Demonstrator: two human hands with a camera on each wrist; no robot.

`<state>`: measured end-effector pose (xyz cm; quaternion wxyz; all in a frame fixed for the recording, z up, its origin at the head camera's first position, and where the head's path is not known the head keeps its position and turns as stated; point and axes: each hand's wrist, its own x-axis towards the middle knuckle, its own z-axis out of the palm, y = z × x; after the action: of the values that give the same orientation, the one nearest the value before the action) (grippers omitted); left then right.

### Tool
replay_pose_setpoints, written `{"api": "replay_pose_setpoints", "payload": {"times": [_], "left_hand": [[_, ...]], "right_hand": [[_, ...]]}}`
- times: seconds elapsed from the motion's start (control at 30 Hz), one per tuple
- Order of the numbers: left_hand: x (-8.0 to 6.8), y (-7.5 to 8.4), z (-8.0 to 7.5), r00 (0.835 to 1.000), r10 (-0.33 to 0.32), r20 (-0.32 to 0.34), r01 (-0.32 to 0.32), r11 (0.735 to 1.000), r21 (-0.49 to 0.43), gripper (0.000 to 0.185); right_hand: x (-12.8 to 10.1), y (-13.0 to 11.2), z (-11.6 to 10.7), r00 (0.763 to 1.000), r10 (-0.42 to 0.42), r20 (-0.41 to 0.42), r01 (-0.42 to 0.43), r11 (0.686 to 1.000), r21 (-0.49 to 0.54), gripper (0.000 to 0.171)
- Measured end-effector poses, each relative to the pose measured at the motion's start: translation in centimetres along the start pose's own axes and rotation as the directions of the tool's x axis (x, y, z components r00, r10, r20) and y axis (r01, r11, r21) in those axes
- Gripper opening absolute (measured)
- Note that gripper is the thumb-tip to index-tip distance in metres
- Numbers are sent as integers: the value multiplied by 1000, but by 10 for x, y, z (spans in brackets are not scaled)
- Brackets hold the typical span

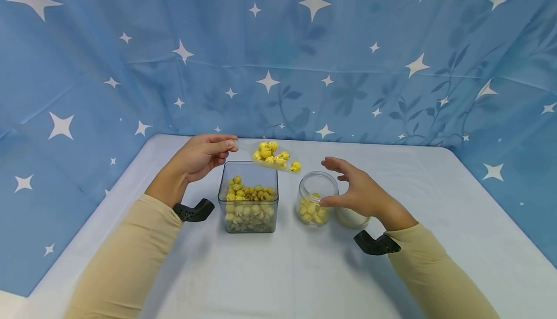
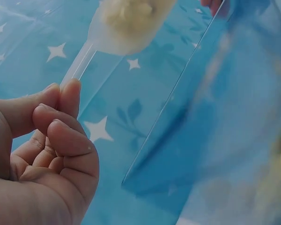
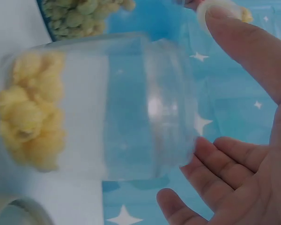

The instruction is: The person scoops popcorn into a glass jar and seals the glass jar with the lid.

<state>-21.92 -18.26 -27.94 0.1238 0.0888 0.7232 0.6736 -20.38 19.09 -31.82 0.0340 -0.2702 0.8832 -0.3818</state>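
My left hand (image 1: 197,157) pinches the thin handle of a translucent scoop (image 2: 122,44) between thumb and fingers. Yellow popcorn (image 1: 266,152) fills the scoop, which hangs level above and between a square clear container (image 1: 251,203) and a round clear jar (image 3: 126,108). Much popcorn lies in the container; the jar stands upright without its lid, some popcorn at its bottom. Beside the jar's mouth, my right hand (image 1: 359,191) is spread, thumb and fingers apart, holding nothing. Whether its fingertips touch the jar cannot be told.
A round lid (image 1: 351,219) lies on the white table (image 1: 261,275) just right of the jar, partly under my right hand. Behind the table hangs a blue cloth (image 1: 278,43) with white stars.
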Motion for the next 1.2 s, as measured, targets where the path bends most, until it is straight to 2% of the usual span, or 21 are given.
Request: {"api": "replay_pose_setpoints", "payload": {"times": [0.47,0.73,1.2], "left_hand": [[13,8,34,1000,-16,-5,16,999,52,39],[16,11,48,999,-32,-10,33,993,113,38],[19,16,64,998,-55,-31,60,978,200,34]], "right_hand": [[-7,18,16,998,56,11,-57,996,65,98],[-7,17,18,993,120,11,-120,991,55,99],[-8,19,19,992,125,14,-126,991,50,99]]}}
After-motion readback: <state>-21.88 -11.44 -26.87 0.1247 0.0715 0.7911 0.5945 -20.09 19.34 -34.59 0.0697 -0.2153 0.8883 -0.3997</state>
